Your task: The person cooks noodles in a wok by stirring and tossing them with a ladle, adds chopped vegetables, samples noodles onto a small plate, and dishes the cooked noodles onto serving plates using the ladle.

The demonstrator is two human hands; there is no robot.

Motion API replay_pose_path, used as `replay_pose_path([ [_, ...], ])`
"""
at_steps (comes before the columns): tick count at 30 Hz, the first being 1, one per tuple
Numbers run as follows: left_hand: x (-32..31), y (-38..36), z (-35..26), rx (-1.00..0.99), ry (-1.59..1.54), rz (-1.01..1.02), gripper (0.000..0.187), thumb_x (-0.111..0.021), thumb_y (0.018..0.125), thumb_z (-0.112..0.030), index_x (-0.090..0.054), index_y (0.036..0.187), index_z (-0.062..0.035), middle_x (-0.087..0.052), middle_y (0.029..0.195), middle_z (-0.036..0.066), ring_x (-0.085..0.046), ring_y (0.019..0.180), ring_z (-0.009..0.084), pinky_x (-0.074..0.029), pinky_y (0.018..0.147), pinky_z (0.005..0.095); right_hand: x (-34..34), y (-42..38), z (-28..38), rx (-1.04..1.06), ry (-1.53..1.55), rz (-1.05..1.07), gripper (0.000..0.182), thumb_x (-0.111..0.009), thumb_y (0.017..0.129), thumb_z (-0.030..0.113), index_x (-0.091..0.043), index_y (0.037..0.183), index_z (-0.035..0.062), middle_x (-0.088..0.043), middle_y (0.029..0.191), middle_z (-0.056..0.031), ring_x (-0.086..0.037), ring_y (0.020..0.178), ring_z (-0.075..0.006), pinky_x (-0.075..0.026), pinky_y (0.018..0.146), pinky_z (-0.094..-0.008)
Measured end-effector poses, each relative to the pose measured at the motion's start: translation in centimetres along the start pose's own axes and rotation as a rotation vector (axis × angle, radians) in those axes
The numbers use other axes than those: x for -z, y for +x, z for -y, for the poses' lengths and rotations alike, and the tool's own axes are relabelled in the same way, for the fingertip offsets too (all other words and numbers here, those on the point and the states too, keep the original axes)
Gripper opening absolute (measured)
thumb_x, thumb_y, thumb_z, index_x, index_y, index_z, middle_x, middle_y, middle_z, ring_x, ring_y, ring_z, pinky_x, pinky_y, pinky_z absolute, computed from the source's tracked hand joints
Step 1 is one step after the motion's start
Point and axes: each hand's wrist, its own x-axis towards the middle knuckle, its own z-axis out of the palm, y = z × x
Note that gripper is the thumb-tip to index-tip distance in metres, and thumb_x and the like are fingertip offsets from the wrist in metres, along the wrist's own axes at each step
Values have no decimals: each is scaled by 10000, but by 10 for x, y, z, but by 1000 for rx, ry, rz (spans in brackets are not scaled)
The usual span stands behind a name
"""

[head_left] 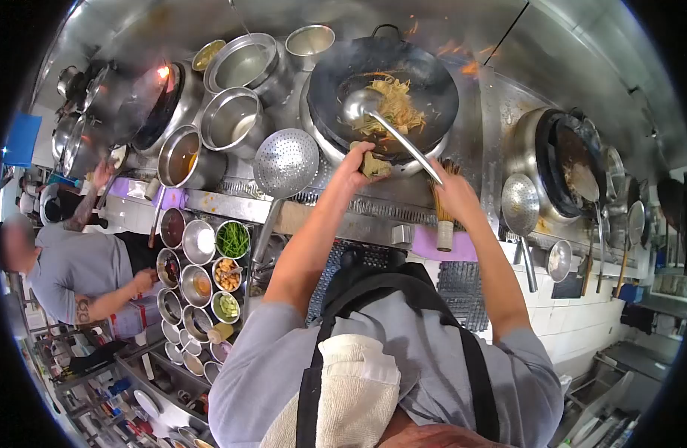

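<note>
A large black wok [433, 82] sits on the burner in front of me, with noodles [400, 103] and bits of green in it. My left hand [352, 168] is closed on a folded, brownish cloth [375, 166] at the wok's near rim. My right hand [455, 193] grips the long handle of a steel ladle [405, 140]. The ladle's bowl rests among the noodles, on their left side. Just below my right hand a bamboo wok brush [444, 233] stands at the stove's front edge.
Left of the wok are steel pots [232, 118] and a perforated strainer [286, 163]. Ingredient bowls [232, 240] stand lower left, near another person [89, 261]. A second wok [579, 164] and another strainer [520, 203] are at right. Flames [469, 69] show behind my wok.
</note>
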Motion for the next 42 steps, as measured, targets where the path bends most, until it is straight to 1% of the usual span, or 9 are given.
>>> replay_pose_path([
  [2,16,27,2,33,-17,0,393,-590,866,-132,-532,1240,-26,-629,1170,178,-636,1047,346,-538,934,527,17,-40,-1,-133,-129,76,642,-615,906,111,-407,1513,94,-652,1156,-288,-642,983,-479,-517,865,-508],
  [10,-31,-72,32,-26,-63,-18,322,-576,871,-114,-547,1172,-4,-635,1140,210,-655,1012,360,-561,924,495,65,-148,9,6,378,115,619,-582,903,74,-417,1497,18,-597,1265,-345,-645,1106,-458,-487,984,-402],
  [18,90,-62,103,-79,166,88,399,-557,905,-132,-551,1256,58,-645,1212,239,-684,1051,348,-615,828,469,-26,-101,26,-181,120,6,655,-576,941,130,-315,1525,-13,-641,1022,-364,-633,942,-518,-490,855,-521],
  [21,57,-106,101,-232,73,133,380,-544,849,-34,-556,1223,34,-651,1127,202,-712,937,341,-632,778,489,13,-117,49,-110,166,60,654,-582,938,132,-322,1520,-14,-644,943,-365,-634,900,-526,-480,835,-549],
  [25,3,-72,44,-23,-11,42,372,-555,885,-114,-518,1210,63,-632,1192,247,-673,1030,396,-598,890,518,46,-115,71,-105,95,143,634,-594,933,133,-352,1494,-39,-645,925,-367,-638,896,-525,-486,830,-554],
  [32,74,-68,101,-196,93,130,372,-558,883,-109,-526,1218,48,-644,1169,228,-686,997,389,-607,850,515,-6,-79,58,-147,91,-1,611,-574,940,97,-334,1454,-131,-641,836,-372,-651,842,-527,-502,815,-575],
  [36,23,-115,82,-141,81,33,345,-553,859,-65,-547,1186,42,-659,1125,205,-705,954,366,-617,812,486,25,-109,68,-124,51,92,604,-551,947,111,-337,1472,-98,-647,871,-366,-644,854,-533,-501,774,-555],
  [39,6,-65,47,7,-48,80,408,-567,877,-101,-510,1245,66,-625,1204,270,-665,1051,396,-591,882,492,51,-102,79,-154,60,154,598,-553,945,106,-344,1465,-101,-648,880,-366,-639,866,-540,-497,781,-558],
  [42,28,-30,58,-128,118,128,450,-549,930,-227,-549,1271,67,-626,1235,277,-670,1053,375,-589,860,442,13,-72,45,-107,57,49,611,-577,938,107,-350,1476,-72,-638,916,-381,-632,890,-540,-488,791,-564],
])
